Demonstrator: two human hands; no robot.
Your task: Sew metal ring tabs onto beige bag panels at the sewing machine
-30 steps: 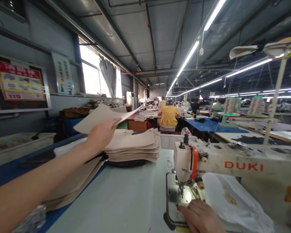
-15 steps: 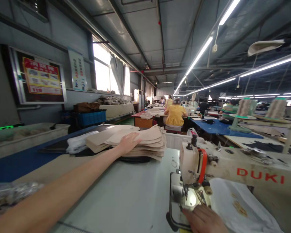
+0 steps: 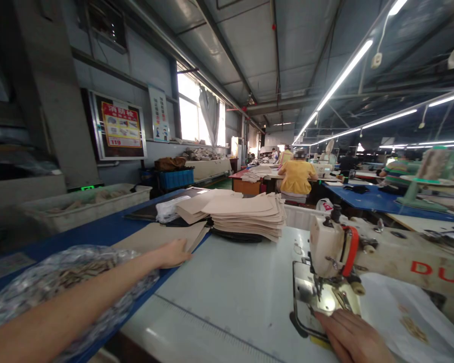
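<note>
Touching low beige panel pile [image 3: 155, 236], left hand [image 3: 174, 253] is no longer resting on tall panel stack [image 3: 245, 209], so low pile is apparently becoming pile in use. Fingers are curling; pinch, cannot tell. Right hand [image 3: 353, 333] is lying by sewing machine [image 3: 327, 242], fingers bunching, grip hidden. Clear plastic bag [image 3: 18, 295] is holding small beige strips [image 3: 83, 275]; white bin [image 3: 98, 212], beige pieces [image 3: 111, 193].

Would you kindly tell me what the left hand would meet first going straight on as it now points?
The left hand would probably meet the tall stack of beige pieces, though depth is unclear.
</note>
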